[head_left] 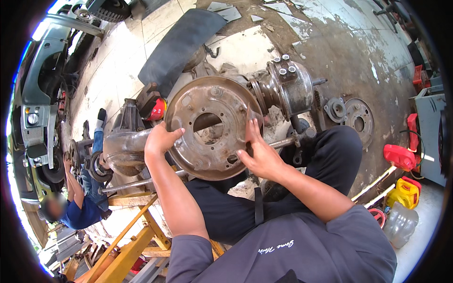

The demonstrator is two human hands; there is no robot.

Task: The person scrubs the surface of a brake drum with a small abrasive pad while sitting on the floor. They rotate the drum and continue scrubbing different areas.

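A round brown metal brake backing plate, with a large centre hole and smaller holes around it, stands tilted toward me above my lap. My left hand grips its left rim, thumb on the front face and fingers partly hidden behind. At the right side of the plate, my right hand presses a reddish-brown sheet that looks like sandpaper against the face. The thumb of that hand rests near a small oval hole low on the plate.
A greasy axle housing with a rod stretches across in front of me, its hub end at right. Another backing plate lies on the floor, near red and yellow containers. A yellow stand and a co-worker are at left.
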